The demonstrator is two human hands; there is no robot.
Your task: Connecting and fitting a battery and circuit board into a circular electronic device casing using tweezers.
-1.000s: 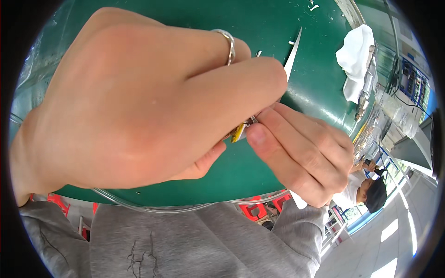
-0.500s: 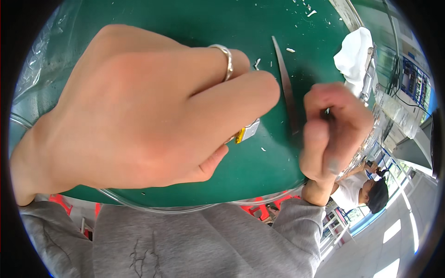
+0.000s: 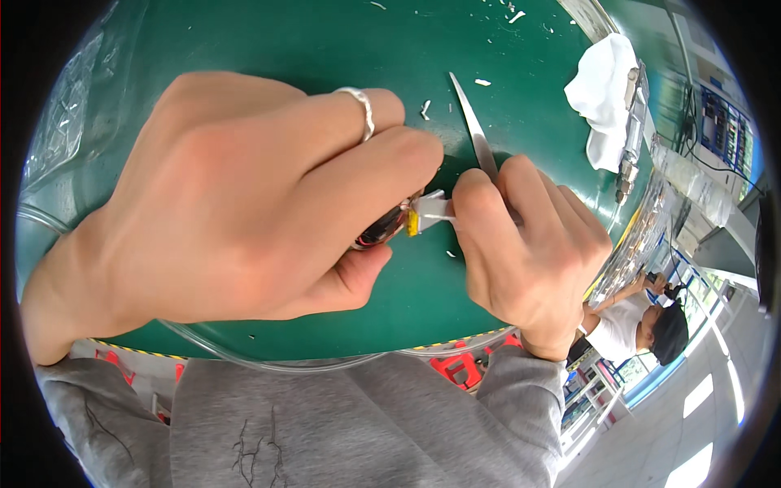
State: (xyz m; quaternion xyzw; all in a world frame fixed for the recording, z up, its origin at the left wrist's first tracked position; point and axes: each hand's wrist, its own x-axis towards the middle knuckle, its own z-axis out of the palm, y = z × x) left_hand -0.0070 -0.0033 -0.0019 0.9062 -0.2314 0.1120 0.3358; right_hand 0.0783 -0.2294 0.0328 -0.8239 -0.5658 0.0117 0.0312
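My left hand (image 3: 244, 195), with a silver ring on one finger, is closed around a small dark, rounded part (image 3: 378, 230) with a red line on it; the fingers hide most of it. From its right side juts a small silver piece with yellow tape (image 3: 413, 222), like a pouch battery. My right hand (image 3: 529, 244) pinches a whitish strip (image 3: 440, 211) at that silver piece; whether the strip is joined to it I cannot tell. Behind the right fingers a pointed metal blade-like tool (image 3: 472, 122) lies on the green table, its lower end hidden.
White scraps (image 3: 517, 16) dot the green mat (image 3: 285, 41). A crumpled white cloth or wipe (image 3: 602, 98) lies at the right beside a metal tool (image 3: 630, 154). Clear plastic (image 3: 69, 122) is at the left, and clear tubing (image 3: 268, 362) runs along the front edge. Another person (image 3: 626, 333) sits at the right.
My right hand has moved left, from beside the pointed tool to the silver piece, and now pinches the whitish strip. My left hand keeps its hold; more of the dark part shows. The view has shifted slightly.
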